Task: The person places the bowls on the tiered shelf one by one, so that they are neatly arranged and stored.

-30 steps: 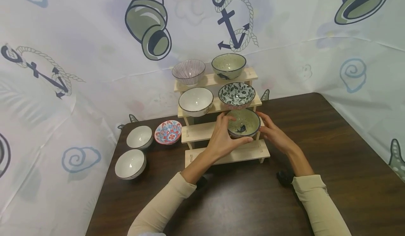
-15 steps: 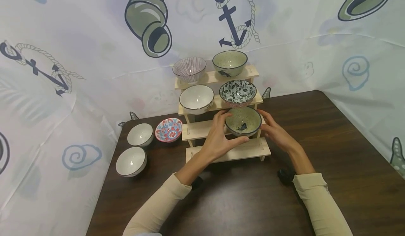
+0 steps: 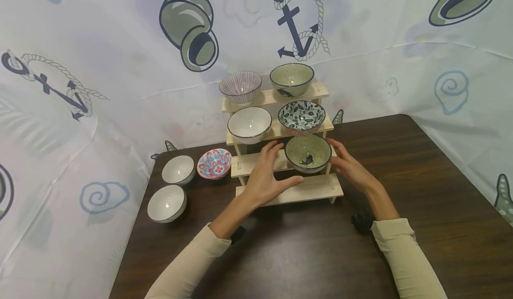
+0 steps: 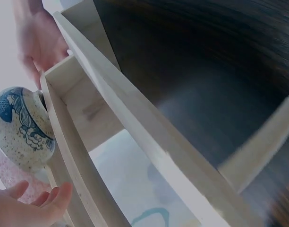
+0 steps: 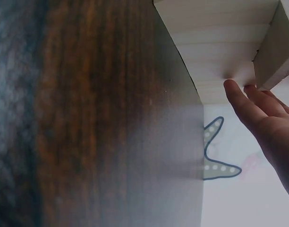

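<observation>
A speckled green bowl [image 3: 308,153] with a dark fish inside sits at the right of the second step from the bottom of a wooden stand [image 3: 300,193]. Its outside, blue fish and waves, shows in the left wrist view. Beside the bowl's left, my left hand [image 3: 262,181] is held with thumb and fingers spread, a gap between it and the rim. At the bowl's right, my right hand [image 3: 352,170] has its fingertips close to the rim and the step's end. In the right wrist view, the fingers [image 5: 246,105] are extended by the stand's end piece, holding nothing.
Higher steps bear a striped bowl [image 3: 240,88], another green bowl [image 3: 291,80], a white bowl [image 3: 249,125] and a leaf-patterned bowl [image 3: 301,117]. Left of the stand, two white bowls [image 3: 178,170] and a red-and-blue bowl [image 3: 214,164] stand on the dark table [image 3: 304,254]. Patterned cloth hangs behind.
My left hand has let go of the green bowl and moved left and slightly down from it. The bowl stays on its step, and my right hand stays at its right side.
</observation>
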Demonstrator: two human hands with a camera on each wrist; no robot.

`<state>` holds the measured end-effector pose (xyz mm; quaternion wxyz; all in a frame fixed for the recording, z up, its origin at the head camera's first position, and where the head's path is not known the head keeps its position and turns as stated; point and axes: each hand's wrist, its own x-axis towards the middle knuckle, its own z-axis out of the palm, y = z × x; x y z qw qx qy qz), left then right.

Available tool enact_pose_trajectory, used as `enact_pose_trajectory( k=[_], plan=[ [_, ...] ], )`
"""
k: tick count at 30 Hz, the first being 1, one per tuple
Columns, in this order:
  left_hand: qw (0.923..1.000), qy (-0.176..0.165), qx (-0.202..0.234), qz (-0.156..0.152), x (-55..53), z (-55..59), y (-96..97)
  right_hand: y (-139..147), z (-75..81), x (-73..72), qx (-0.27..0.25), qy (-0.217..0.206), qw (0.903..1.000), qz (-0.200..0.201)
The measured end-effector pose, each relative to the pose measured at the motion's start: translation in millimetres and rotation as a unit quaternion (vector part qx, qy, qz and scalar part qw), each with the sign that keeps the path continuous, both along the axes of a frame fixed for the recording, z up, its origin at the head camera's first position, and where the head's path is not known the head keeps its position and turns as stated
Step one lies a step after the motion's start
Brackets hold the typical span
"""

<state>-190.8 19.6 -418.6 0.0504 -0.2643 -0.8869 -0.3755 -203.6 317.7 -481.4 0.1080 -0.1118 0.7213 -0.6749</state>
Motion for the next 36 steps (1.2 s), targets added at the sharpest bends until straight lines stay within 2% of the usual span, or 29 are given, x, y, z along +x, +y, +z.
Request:
enact_pose_trajectory(
  k=[15, 20, 29, 36],
  plan=[
    [0.9992, 0.024, -0.03, -0.004, 6.3, -0.1, -26.5, 0, -1.0, -0.1, -0.007, -0.001, 1.0, 0.002],
    [0.9985, 0.038, -0.039, 0.007, 5.9, -0.8, -33.7, 0, -1.8, -1.8, -0.007, -0.002, 1.0, 0.0],
    [0.9987, 0.04, -0.021, 0.023, 7.1, -5.9, -45.5, 0, -2.6, -2.3, -0.005, -0.003, 1.0, 0.002],
    [0.9975, 0.052, -0.026, 0.04, 9.5, -8.1, -52.6, 0, -3.0, -2.4, -0.006, -0.003, 1.0, 0.002]
  ],
)
